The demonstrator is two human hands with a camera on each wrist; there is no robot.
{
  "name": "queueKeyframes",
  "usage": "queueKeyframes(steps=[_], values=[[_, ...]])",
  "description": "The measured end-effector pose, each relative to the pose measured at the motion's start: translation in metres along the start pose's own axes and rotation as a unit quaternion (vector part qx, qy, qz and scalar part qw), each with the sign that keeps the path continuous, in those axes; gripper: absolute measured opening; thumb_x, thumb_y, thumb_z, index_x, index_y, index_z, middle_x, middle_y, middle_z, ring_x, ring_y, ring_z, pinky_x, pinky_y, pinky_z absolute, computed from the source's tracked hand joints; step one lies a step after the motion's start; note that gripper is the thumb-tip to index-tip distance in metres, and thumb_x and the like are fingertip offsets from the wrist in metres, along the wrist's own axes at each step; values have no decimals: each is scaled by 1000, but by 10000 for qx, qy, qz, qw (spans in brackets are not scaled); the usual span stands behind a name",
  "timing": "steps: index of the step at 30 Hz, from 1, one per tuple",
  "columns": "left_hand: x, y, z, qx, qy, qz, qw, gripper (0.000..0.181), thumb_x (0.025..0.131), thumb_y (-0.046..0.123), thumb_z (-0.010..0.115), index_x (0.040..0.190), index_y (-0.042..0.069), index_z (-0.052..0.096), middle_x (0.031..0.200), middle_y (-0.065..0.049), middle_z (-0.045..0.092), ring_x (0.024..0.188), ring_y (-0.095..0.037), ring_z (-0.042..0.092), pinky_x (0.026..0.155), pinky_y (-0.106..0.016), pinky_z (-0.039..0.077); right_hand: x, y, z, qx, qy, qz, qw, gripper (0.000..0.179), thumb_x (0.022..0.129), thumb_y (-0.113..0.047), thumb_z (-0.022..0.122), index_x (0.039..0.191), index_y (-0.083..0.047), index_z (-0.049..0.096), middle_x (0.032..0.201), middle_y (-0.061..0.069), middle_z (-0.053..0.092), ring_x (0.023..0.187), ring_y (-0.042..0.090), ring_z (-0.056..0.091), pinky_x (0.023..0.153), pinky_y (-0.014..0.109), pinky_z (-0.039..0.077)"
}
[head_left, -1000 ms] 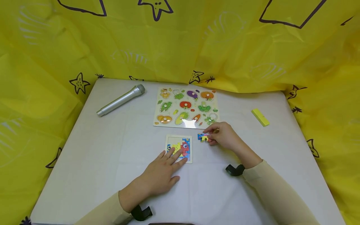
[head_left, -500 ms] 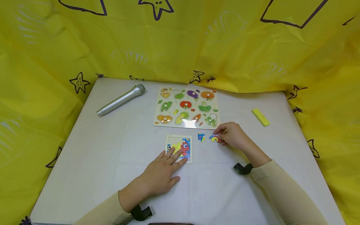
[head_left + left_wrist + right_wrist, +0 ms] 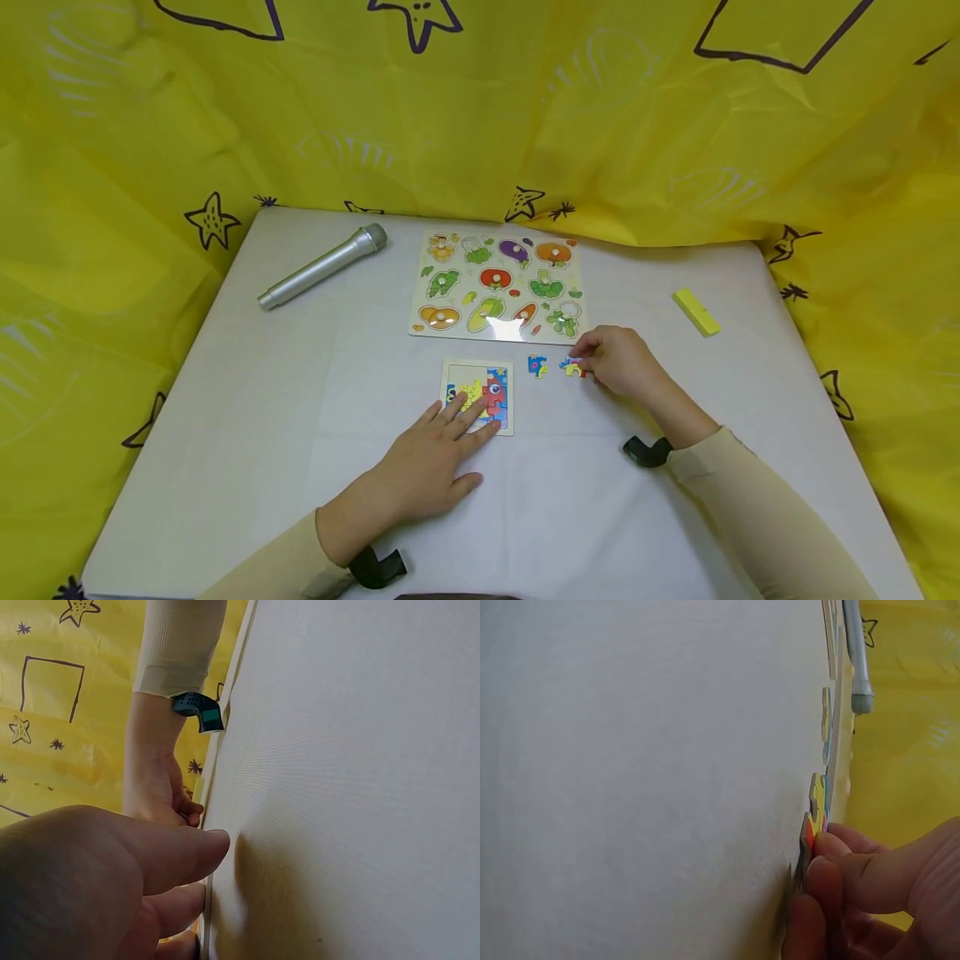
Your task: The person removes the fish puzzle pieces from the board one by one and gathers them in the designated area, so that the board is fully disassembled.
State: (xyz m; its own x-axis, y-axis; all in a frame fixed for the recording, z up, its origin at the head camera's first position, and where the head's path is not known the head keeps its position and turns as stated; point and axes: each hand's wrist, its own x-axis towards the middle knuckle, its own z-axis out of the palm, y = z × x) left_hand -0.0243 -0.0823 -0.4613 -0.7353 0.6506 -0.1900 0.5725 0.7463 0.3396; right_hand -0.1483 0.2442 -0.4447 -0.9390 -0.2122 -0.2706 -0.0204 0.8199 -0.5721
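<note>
My left hand [image 3: 427, 462] lies with spread, straight fingers over the lower part of a small jigsaw board [image 3: 465, 363], hiding some of it. Red, blue and yellow pieces fill its right and lower parts; its upper left is bare. To the right of the board, my right hand [image 3: 622, 362] pinches colourful jigsaw pieces [image 3: 572, 367] between thumb and fingers, low at the tabletop. Red and yellow edges of these pieces [image 3: 815, 802] show at the fingertips in the right wrist view. A separate blue and yellow jigsaw piece [image 3: 537, 366] lies between board and right hand.
Behind the small board lies a larger vegetable peg puzzle [image 3: 467, 296]. A silver microphone [image 3: 322, 268] is at the back left, and a yellow block [image 3: 696, 312] at the right. Yellow patterned cloth [image 3: 480, 125] hangs around the white table [image 3: 225, 467].
My right hand has slid right with its jigsaw pieces, away from the blue and yellow piece, which stays behind. During the last half second it hardly shifts. My left hand keeps its place.
</note>
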Motion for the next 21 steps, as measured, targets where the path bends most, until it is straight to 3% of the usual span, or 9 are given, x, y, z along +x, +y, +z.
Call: queueKeyframes(steps=[6,10,21], values=[[0,0,1,63,36,9,10000,67,107,49,60,167,25,42,180,-4,28,168,-37,23,134,-59,26,-4,-3,5,-776,530,-504,9943,8,95,-7,80,99,-11,83,92,5,71,83,21,64,76,34,51],[-1,1,0,44,43,16,10000,67,107,48,60,167,25,43,179,-5,29,167,-37,24,134,-60,26,-5,-9,8,-668,663,-644,9935,11,94,-6,80,103,-10,83,91,5,69,83,22,63,76,34,49],[0,1,-1,69,61,37,10000,66,107,48,60,166,24,44,179,-5,29,167,-38,24,133,-60,27,1,-51,37,-143,169,-1407,9898,21,92,-10,85,113,-15,84,96,2,68,85,18,60,77,32,49]])
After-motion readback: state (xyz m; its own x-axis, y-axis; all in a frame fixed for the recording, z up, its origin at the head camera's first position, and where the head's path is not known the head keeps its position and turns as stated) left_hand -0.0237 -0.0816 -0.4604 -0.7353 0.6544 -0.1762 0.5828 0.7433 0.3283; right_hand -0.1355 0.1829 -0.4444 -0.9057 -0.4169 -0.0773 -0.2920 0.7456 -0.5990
